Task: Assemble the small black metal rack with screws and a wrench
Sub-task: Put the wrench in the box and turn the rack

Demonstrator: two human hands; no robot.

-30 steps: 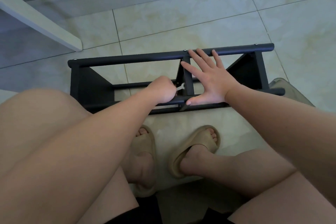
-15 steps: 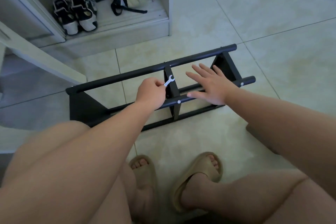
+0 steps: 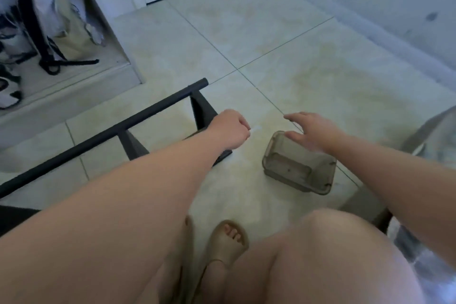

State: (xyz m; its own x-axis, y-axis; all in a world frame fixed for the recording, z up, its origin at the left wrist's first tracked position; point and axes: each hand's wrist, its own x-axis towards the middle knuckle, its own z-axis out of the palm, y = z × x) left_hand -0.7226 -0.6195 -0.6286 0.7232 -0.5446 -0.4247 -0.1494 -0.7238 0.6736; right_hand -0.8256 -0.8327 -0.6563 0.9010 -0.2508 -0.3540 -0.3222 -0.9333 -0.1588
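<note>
Head view, one rack (image 3: 123, 123), one wrench (image 3: 256, 128)

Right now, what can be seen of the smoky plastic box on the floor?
The box is a rectangular, open-topped tub of smoky, see-through plastic with rounded corners and a raised panel moulded in its bottom. It sits upright on the tiled floor, askew to the tile lines, right of the rack and apart from it. A few small dark specks lie inside, too small to identify. The right hand, spread open, is over its far corner; contact cannot be told.
</note>
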